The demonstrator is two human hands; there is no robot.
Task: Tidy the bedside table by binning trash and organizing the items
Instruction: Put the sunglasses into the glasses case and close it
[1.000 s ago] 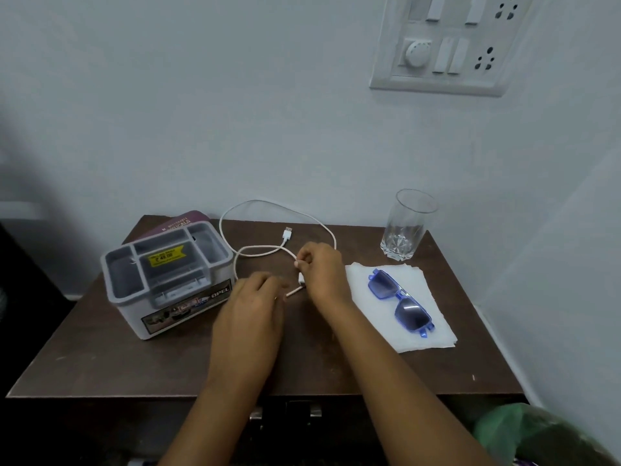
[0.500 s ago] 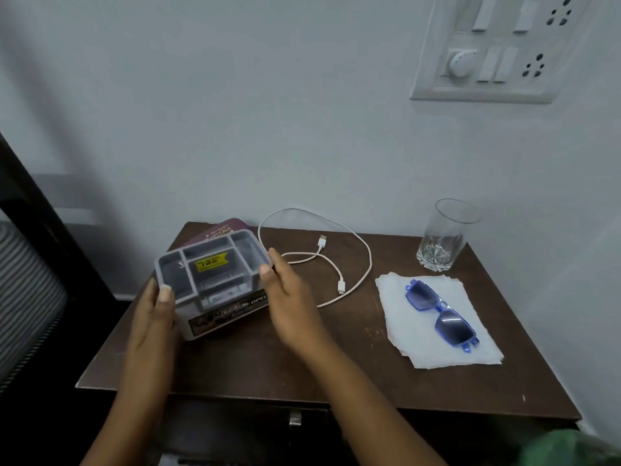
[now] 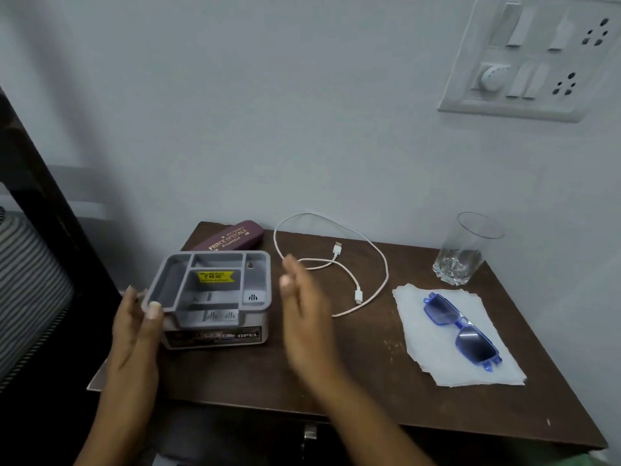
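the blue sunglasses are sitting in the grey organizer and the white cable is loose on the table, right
Not quite. The head view shows the blue sunglasses lying on the white tissue at the right of the table, not in the grey organizer. The white cable is loose on the table, as you said.

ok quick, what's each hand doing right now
Left hand: open, straight fingers and thumb against the left end of the grey organizer.
Right hand: open, holding nothing, apart from the organizer.
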